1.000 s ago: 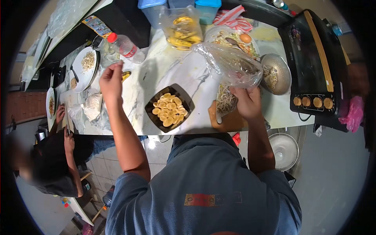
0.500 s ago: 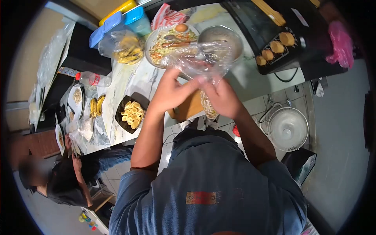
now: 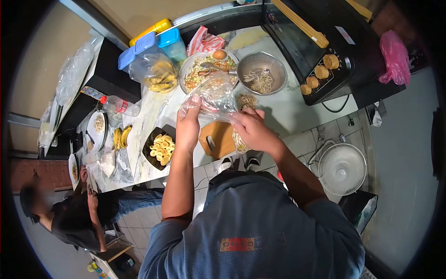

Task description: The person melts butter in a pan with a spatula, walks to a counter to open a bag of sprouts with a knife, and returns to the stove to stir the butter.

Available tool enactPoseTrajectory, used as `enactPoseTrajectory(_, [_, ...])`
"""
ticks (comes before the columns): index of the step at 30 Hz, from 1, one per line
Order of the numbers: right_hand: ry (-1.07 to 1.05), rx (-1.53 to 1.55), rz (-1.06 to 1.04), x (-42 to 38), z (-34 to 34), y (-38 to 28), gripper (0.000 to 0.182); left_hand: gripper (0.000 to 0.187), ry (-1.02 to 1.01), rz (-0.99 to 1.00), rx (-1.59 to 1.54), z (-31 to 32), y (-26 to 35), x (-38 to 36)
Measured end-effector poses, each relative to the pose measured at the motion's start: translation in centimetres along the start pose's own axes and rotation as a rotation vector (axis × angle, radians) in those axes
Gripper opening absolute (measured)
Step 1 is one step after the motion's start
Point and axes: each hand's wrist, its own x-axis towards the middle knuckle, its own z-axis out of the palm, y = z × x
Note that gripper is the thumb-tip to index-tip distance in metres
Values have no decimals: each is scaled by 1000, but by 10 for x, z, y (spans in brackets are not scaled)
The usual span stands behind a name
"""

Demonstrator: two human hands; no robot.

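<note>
A clear plastic bag is stretched between my two hands, over the counter. My left hand has its thumb and fingers closed on the bag's left side. My right hand grips the opposite edge. Just below the right hand lies a clear bag of bean sprouts, partly hidden by that hand. A wooden cutting board sits between my forearms at the counter's near edge. Behind the hands, a metal bowl contains bean sprouts, and a small brownish pile rests on the counter.
A plate of shredded vegetables bears an egg and utensils. Left are a dark bowl of banana slices, bagged bananas and a plastic bottle. An oven stands right, a fan below. Another person works at left.
My hands have moved left and nearer to me with the plastic bag, now spread wider apart. The metal bowl's sprouts, previously behind the bag, show now. The view has shifted slightly.
</note>
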Motion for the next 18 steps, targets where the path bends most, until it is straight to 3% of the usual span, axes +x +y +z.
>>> enactPoseTrajectory(2, [51, -2, -41, 5, 7, -3, 27, 25, 87, -126, -134, -10, -3, -1])
enactPoseTrajectory(4, [-57, -57, 15, 12, 11, -3, 22, 29, 66, -100, -27, -28, -7, 1])
enactPoseTrajectory(5, [-63, -56, 14, 13, 16, -2, 22, 37, 40, -80, 85, -37, -8, 1])
enactPoseTrajectory(6, [-85, -79, 76, 19, 19, 1, 21, 61, -60, 0, 26, -43, 1, -2])
enactPoseTrajectory(7, [-107, -102, 140, 23, 21, 3, 20, 61, -57, 7, 24, -49, 6, -1])
enactPoseTrajectory(9, [-161, -124, 162, 29, 21, 5, 21, 80, -45, 539, 327, -60, 14, -1])
enactPoseTrajectory(10, [-219, -144, 189, 29, 23, 3, 22, 89, -116, 635, 689, -66, 27, -2])
enactPoseTrajectory(11, [-224, -144, 189, 29, 26, 2, 22, 89, -113, 631, 688, -62, 35, -6])
enactPoseTrajectory(13, [-220, -95, 125, 32, 33, -1, 22, 89, -316, 662, 1325, -45, 41, -12])
enactPoseTrajectory(17, [-350, -205, 95, 38, 33, -10, 21, 80, -484, 571, 1316, -39, 15, -8])
enactPoseTrajectory(18, [-357, -181, 94, 37, 32, -11, 21, 79, -428, 585, 1324, -38, 13, -10])
